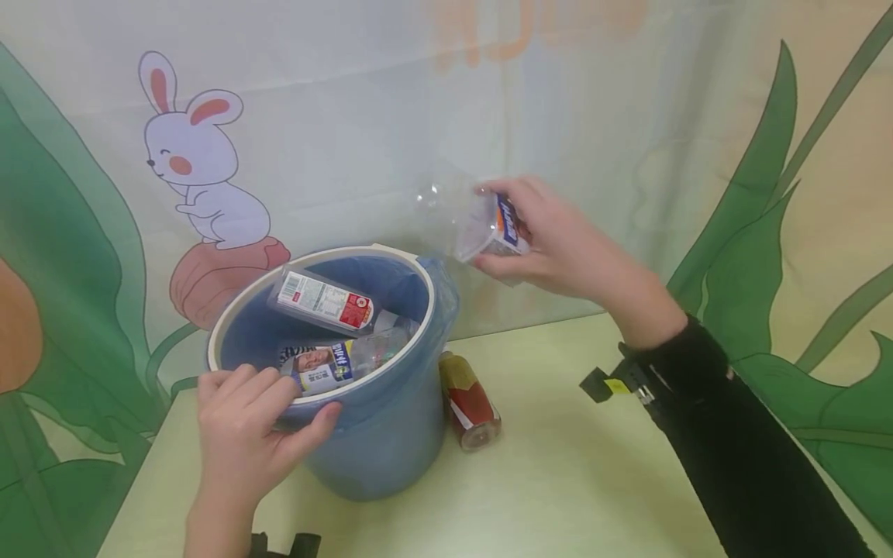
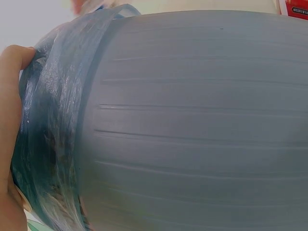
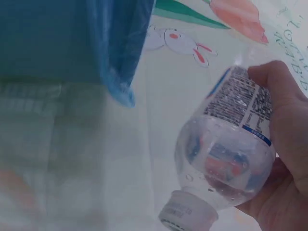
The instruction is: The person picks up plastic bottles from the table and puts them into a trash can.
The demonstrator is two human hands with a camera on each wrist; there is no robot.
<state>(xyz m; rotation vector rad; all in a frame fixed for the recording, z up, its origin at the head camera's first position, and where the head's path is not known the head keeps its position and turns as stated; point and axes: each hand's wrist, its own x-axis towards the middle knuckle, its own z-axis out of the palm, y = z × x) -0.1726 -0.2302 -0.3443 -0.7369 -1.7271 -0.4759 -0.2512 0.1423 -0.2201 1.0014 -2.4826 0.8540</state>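
In the head view my left hand (image 1: 246, 430) grips the near left rim of a blue waste bin (image 1: 377, 457) lined with a thin blue bag (image 1: 441, 302). My right hand (image 1: 558, 236) holds a clear plastic bottle (image 1: 470, 221) by its labelled part, raised beyond the bin's right side. The right wrist view shows this bottle's white cap (image 3: 188, 211) pointing down; the bottle looks empty but for a few drops. Inside the bin lie a bottle with a white and red label (image 1: 324, 301) and a clear bottle with a blue and yellow label (image 1: 342, 363).
A bottle with a red label (image 1: 470, 403) lies on the pale table (image 1: 558, 434), close against the bin's right side. Behind stands a cloth backdrop (image 1: 363, 155) printed with a rabbit and green leaves.
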